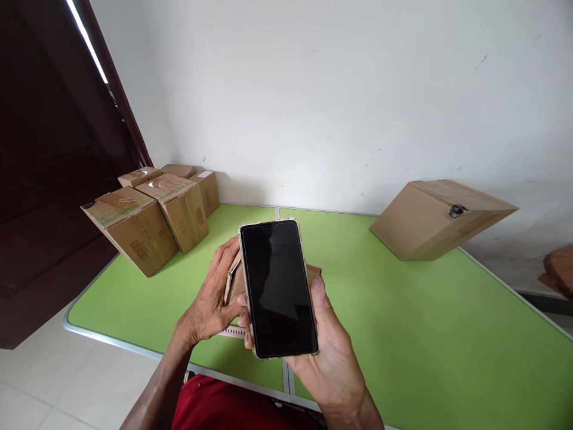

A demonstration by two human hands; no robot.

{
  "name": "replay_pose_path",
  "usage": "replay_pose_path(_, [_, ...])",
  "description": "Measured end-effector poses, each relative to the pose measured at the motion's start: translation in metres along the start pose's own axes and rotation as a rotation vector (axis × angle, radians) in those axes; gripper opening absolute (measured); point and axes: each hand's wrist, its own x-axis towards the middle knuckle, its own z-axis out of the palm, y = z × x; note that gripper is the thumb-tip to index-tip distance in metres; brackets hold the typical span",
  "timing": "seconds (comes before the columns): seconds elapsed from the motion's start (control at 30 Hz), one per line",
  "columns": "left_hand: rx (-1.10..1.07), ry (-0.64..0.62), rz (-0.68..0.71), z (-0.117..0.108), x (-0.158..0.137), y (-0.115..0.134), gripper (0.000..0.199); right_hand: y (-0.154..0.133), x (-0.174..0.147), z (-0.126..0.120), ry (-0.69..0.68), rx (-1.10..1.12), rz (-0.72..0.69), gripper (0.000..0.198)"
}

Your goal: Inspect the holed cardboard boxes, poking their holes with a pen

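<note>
A smartphone (280, 292) with a dark screen and a clear case is held nearly upright, screen toward me. My right hand (329, 352) grips it from below and the right side, with fingertips curling round its left edge. Behind the phone is a small brown cardboard box (236, 280), mostly hidden by it. My left hand (215, 298) is closed on the box's left side, its thumb close to the phone's edge. Both hands are above the green folding table (416, 340). A pale strip with dark slots (235, 332) shows beneath the left hand.
Several taped cardboard boxes (145, 230) stand together at the table's back left. A larger cardboard box (430, 224) rests at the back right, by the white wall (313, 107). A dark door (54, 167) is on the left. Something brown (558, 272) shows at the far right edge.
</note>
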Motion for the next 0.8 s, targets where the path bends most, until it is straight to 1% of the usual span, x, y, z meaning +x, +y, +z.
replay_pose_path(0.13, [-0.008,-0.001,-0.022,0.001,-0.002,0.0,0.092,0.004,-0.001,-0.004,0.067,0.006,0.008,0.068])
replay_pose_path(0.33, [-0.037,-0.004,-0.006,0.001,0.0,0.0,0.089,0.004,-0.009,-0.008,0.052,-0.007,-0.014,0.07])
replay_pose_path(0.43, [-0.025,-0.011,-0.06,0.0,0.001,0.002,0.083,0.001,-0.016,-0.009,0.054,-0.032,-0.049,0.071])
replay_pose_path(0.6, [0.001,-0.011,-0.131,-0.002,0.002,0.006,0.081,-0.005,-0.028,-0.012,0.119,-0.051,-0.094,0.074])
replay_pose_path(0.67, [0.003,-0.011,-0.138,-0.003,0.001,0.006,0.082,-0.008,-0.037,-0.015,0.185,-0.065,-0.117,0.074])
replay_pose_path(0.73, [0.0,-0.009,-0.142,-0.004,0.001,0.006,0.083,-0.014,-0.048,-0.022,0.299,-0.08,-0.157,0.074])
replay_pose_path(0.8, [-0.007,-0.003,-0.148,-0.004,0.0,0.005,0.084,-0.02,-0.061,-0.035,0.426,-0.083,-0.22,0.071])
